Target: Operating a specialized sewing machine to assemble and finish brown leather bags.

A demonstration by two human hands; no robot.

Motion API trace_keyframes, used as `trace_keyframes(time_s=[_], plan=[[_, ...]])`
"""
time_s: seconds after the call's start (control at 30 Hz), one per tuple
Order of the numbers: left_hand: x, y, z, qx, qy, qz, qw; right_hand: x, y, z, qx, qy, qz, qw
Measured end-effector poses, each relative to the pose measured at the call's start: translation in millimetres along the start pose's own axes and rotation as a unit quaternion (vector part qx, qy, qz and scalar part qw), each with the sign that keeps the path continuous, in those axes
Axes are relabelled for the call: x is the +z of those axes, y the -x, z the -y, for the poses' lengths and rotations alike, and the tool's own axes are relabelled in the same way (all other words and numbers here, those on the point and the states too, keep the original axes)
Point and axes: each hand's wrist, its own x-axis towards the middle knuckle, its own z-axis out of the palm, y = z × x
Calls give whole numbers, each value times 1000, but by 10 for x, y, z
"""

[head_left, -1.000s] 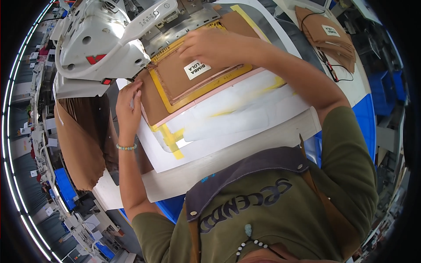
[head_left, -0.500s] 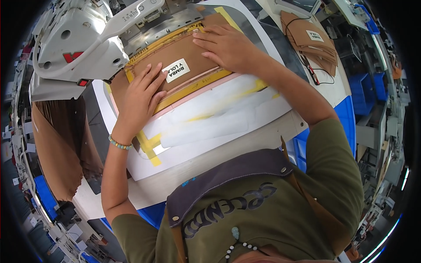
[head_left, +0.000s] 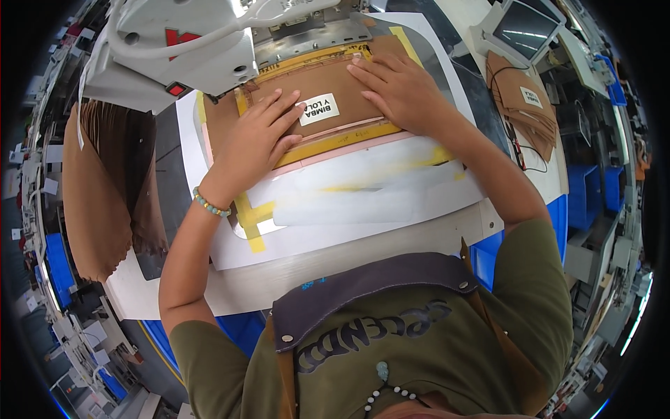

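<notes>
A brown leather-like panel [head_left: 317,78] lies flat under the sewing machine's metal clamp, bordered by yellow strips [head_left: 352,140] along its near and far sides. A white printed label [head_left: 319,109] sits near the panel's middle. My left hand [head_left: 258,140] rests palm down on the panel's left part, fingers stretched out, fingertips next to the label. Spread over the right part is my right hand [head_left: 408,91], its fingers pointing left toward the far yellow strip. Neither hand grips anything. A large white template sheet [head_left: 328,241], with yellow tape patches, lies beneath the panel.
The white sewing machine head [head_left: 178,59] stands at far left. Brown pieces [head_left: 98,188] hang over the left table edge. A stack of brown labelled panels [head_left: 506,87] lies at right, beside a small screen [head_left: 527,31] and red-and-black snips [head_left: 518,150]. Blue bins [head_left: 583,195] stand beyond.
My view has shifted, so the table and machine appear farther right and slightly higher. Both hands stay flat on the panel in nearly the same places.
</notes>
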Motion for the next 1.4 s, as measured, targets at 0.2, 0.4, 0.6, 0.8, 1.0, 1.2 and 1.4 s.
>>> trace_keyframes(time_s=[0.2,0.4,0.6,0.8,1.0,1.2,1.4], plan=[[13,-54,-5,2,2,-19,1000,7,-20,-24,-13,-3,-11,1000],[52,-76,-60,-9,4,-19,1000,79,-51,42,-30,-2,-50,998],[124,-121,-80,-3,4,-33,999,153,-97,108,-24,-9,-30,999],[109,-115,-56,-7,6,-44,999,226,-242,215,-37,27,-38,998],[126,-105,-57,-5,8,-34,999,315,-314,364,-39,42,-49,997],[139,-49,-7,-5,7,-43,999,383,-428,505,-52,29,-65,996],[125,35,46,-39,36,-39,998,401,-553,624,-71,26,-80,994]])
